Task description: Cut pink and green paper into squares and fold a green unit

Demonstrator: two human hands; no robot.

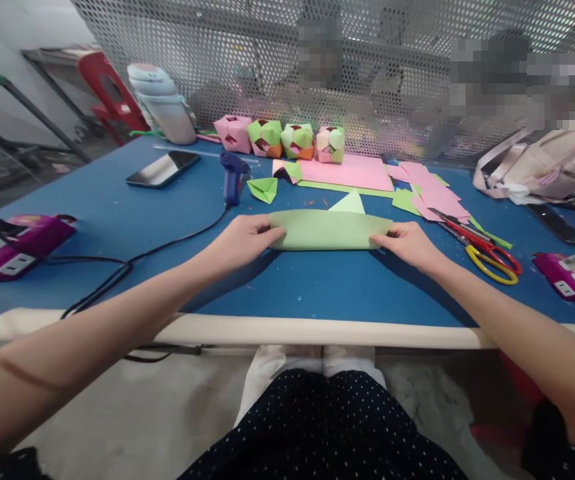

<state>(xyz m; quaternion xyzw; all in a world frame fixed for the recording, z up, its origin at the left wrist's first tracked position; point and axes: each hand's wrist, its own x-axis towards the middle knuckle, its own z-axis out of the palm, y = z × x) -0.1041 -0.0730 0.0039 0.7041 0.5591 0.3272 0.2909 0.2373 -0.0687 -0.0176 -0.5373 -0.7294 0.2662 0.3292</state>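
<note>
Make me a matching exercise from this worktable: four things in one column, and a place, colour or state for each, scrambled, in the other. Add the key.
Things
1. Pale green paper
2. Glue gun
3. Scissors
4. Four paper cubes

Descriptions
A. Standing in a row near the mesh screen
B. Partly red, partly yellow
C. Held at its two ends by the left hand and the right hand
D. Blue

Pairs: 1-C, 2-D, 3-B, 4-A
</note>
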